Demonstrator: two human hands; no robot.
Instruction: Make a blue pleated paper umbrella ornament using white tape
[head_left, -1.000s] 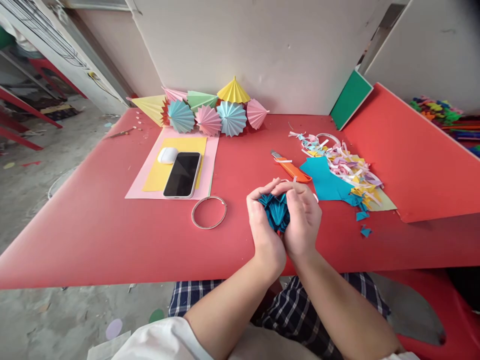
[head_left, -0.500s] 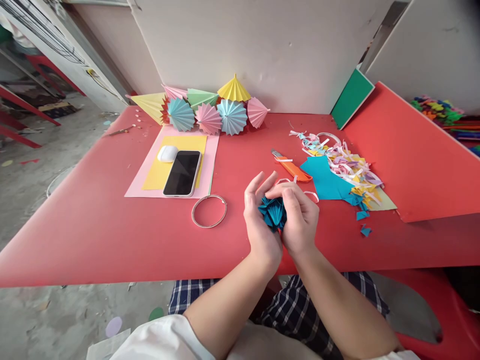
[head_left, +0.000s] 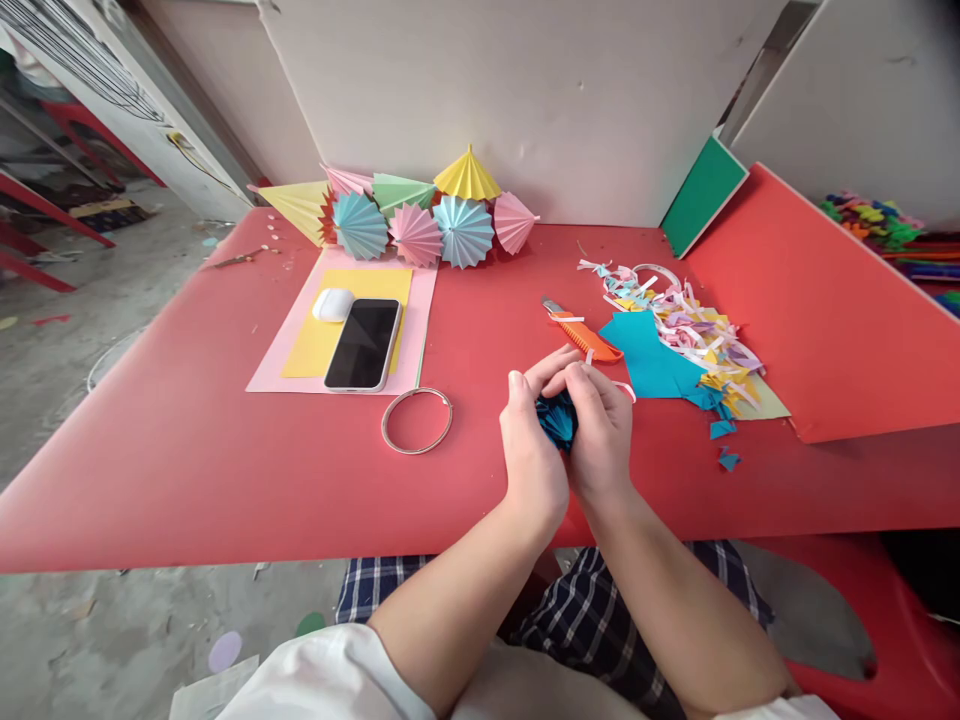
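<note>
A folded blue paper piece (head_left: 556, 420) with many pleats is cupped between both palms above the red table (head_left: 300, 480). My left hand (head_left: 534, 450) wraps its left side, thumb raised, fingers reaching behind it. On the other side my right hand (head_left: 604, 430) closes round the paper, its fingertips meeting those of the left at the top. Part of the blue paper is hidden by the fingers. Just beyond the hands lies an orange cutter (head_left: 589, 338). A flat blue paper sheet (head_left: 649, 358) is to the right of it.
Pleated paper umbrellas (head_left: 463, 230) line the back edge. A phone (head_left: 364, 343) and white case (head_left: 333, 305) rest on pink and yellow sheets. A metal ring (head_left: 417, 421) lies nearer. Paper scraps (head_left: 690, 325) are piled right, beside a red board (head_left: 817, 330).
My left fingers have folded over toward the right hand, and both hands have closed further round the blue paper, covering more of it.
</note>
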